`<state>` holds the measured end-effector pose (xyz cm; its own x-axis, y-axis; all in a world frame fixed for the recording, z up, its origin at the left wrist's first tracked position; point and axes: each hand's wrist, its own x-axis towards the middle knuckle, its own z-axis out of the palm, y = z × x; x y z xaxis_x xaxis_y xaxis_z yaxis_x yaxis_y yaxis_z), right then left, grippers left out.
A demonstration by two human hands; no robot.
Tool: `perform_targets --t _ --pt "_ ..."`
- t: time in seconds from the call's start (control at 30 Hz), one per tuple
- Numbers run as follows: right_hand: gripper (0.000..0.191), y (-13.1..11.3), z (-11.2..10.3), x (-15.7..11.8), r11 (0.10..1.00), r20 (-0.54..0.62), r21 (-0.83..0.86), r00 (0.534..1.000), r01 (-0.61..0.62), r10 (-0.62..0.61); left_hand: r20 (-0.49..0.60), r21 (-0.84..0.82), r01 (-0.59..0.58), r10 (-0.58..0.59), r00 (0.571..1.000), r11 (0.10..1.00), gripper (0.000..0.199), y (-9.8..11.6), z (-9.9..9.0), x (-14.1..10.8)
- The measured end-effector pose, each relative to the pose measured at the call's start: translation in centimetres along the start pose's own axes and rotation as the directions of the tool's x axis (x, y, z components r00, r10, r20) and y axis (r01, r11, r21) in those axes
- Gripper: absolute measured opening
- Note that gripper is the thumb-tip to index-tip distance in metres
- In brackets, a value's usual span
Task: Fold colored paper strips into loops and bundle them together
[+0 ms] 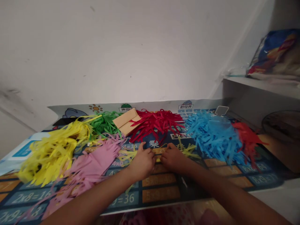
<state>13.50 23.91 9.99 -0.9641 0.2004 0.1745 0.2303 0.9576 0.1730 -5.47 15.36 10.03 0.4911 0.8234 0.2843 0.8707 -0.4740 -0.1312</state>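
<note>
Your left hand (142, 159) and your right hand (172, 157) meet near the middle of the work surface, close beside each other with only a narrow gap between. Fingers of both are curled inward on a pale yellow fringed strip (127, 154), the left index finger standing straighter than the rest. The strip lies low over the printed mat (124, 200); its loose ends spread out on the far side of each hand, and a small bit shows between them. How the fingertips press on it is hidden from you.

To your left, a pink fringed bundle (96, 159) lies nearest the forearm, with a larger yellow bundle (56, 153) beyond it and a white package (14, 156) with a blue label at the edge. Behind these sits a green bundle (106, 125). Straight ahead of you, a folded brown paper (124, 120) lies tilted between the green and a dark red bundle (161, 122), some red strips crossing its right edge. To your right is a blue bundle (211, 134), with a smaller red bundle (248, 140) beside it. At far right, a colourful bag (278, 50) rests on a white shelf (276, 86).
</note>
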Motion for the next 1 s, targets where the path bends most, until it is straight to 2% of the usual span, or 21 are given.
perform_targets --t 0.13,0.23,0.37,0.5,0.57,0.8,0.87,0.97,1.0 --pt "0.008 -0.9 0.3 0.5 0.997 -0.07 0.041 0.995 -0.064 0.066 -0.038 -0.029 0.065 -0.066 0.997 0.997 0.008 0.2 0.8 -0.6" --pt "0.006 -1.2 1.6 0.1 0.996 -0.136 0.06 0.988 -0.072 0.08 -0.05 -0.027 0.08 -0.081 0.995 0.996 0.013 0.1 1.6 -1.4" --pt "0.014 -0.4 3.2 -1.7 0.987 -0.2 0.133 0.973 -0.087 0.113 -0.088 -0.123 0.092 -0.104 0.991 0.988 0.013 -0.2 1.9 -2.9" --pt "0.008 0.5 3.1 -3.2 0.872 -0.114 0.407 0.932 -0.271 0.343 -0.12 -0.296 0.209 -0.253 0.96 0.932 0.009 -0.7 1.7 -3.9" --pt "0.007 0.8 2.8 -3.2 0.81 -0.065 0.477 0.906 -0.339 0.418 -0.112 -0.326 0.237 -0.287 0.951 0.915 0.007 -0.7 1.4 -3.8" --pt "0.009 0.6 1.2 -1.3 0.764 0.126 0.376 0.845 -0.525 0.519 -0.065 -0.298 0.384 -0.42 0.905 0.874 0.014 -0.1 1.1 -1.9" --pt "0.006 0.3 0.6 -0.9 0.796 0.116 0.34 0.863 -0.5 0.492 -0.064 -0.275 0.357 -0.388 0.92 0.893 0.009 0.1 1.2 -1.7" --pt "0.01 -0.2 0.7 -1.0 0.925 0.044 0.243 0.956 -0.291 0.289 -0.056 -0.194 0.141 -0.155 0.986 0.971 0.007 0.6 1.6 -1.9" --pt "0.014 -0.3 1.0 -1.1 0.956 0.015 0.203 0.977 -0.211 0.212 -0.045 -0.164 0.081 -0.09 0.995 0.983 0.007 0.8 1.8 -1.9"
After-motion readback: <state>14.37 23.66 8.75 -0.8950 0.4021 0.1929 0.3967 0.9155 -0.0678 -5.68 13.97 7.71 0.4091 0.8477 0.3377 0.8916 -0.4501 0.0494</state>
